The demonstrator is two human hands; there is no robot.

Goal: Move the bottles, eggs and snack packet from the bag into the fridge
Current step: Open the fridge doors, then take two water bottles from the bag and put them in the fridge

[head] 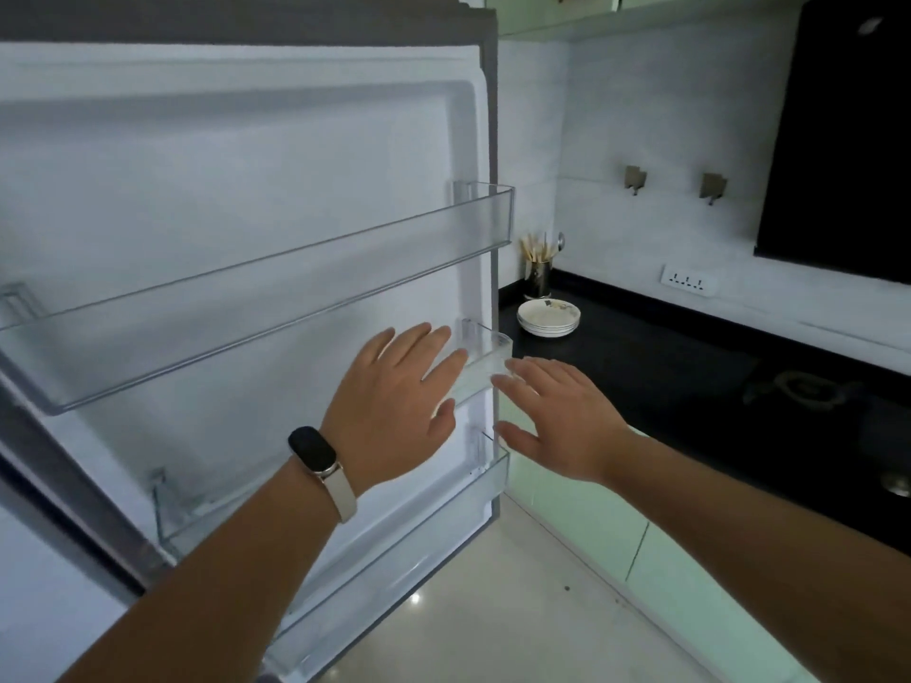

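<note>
The fridge door [246,165] stands swung open on the left, its white inner side facing me. It carries three clear door shelves: an upper one [276,308], a middle one [488,347] and a lower one [394,529], all with nothing in them. My left hand [394,406], with a dark band on the wrist, is spread in front of the middle shelf and holds nothing. My right hand [562,416] is spread beside the door's outer edge, also holding nothing. No bag, bottles, eggs or snack packet are in view.
A black counter [665,367] runs along the right, with a stack of white plates [548,317] and a utensil holder [537,273] near the door edge. A stove burner [808,386] sits further right. Pale green cabinets [591,515] and light floor [493,608] lie below.
</note>
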